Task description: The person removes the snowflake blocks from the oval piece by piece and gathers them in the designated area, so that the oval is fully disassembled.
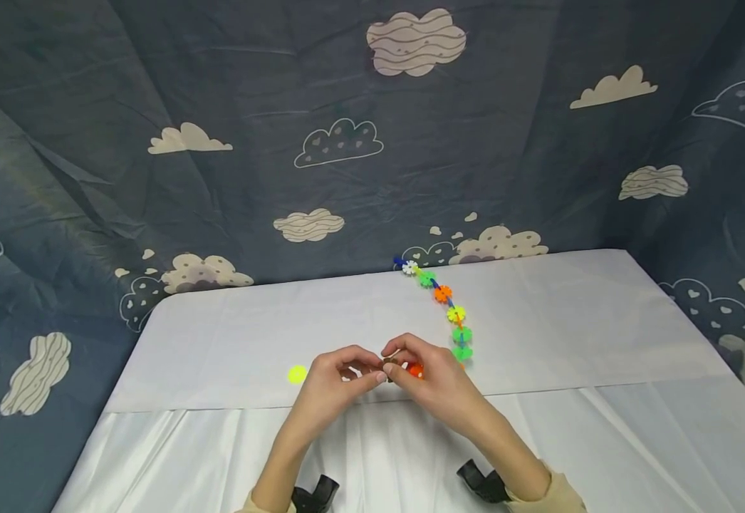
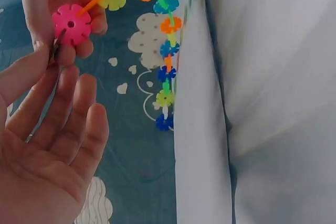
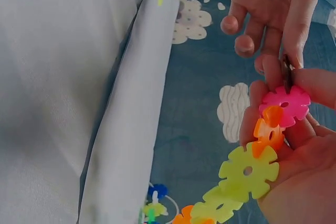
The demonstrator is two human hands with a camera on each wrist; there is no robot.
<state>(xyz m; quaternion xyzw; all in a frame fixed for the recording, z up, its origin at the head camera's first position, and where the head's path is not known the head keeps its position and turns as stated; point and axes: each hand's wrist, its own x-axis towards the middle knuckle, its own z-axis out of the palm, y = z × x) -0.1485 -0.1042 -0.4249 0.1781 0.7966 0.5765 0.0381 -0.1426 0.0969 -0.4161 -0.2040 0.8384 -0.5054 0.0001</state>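
Observation:
Both hands meet above the front of the white table. My left hand [image 1: 330, 385] pinches a small dark brown snowflake disc [image 3: 287, 74] between thumb and finger, its thin edge facing the wrist cameras. My right hand [image 1: 441, 385] holds a pink notched disc [image 2: 73, 24] at the end of a chain, its thumb and fingers close about the brown disc. The brown disc meets the pink disc's rim; how deep it sits in a slot, I cannot tell. Next to the pink one come an orange disc [image 3: 269, 135] and a yellow-green disc [image 3: 248, 171].
From my right hand the linked chain of coloured discs [image 1: 456, 313] runs back across the table to its far edge. A single yellow disc [image 1: 297, 374] lies left of my left hand. Behind the white tabletop [image 1: 231, 342] hangs a dark cloth [image 1: 238, 192] printed with clouds.

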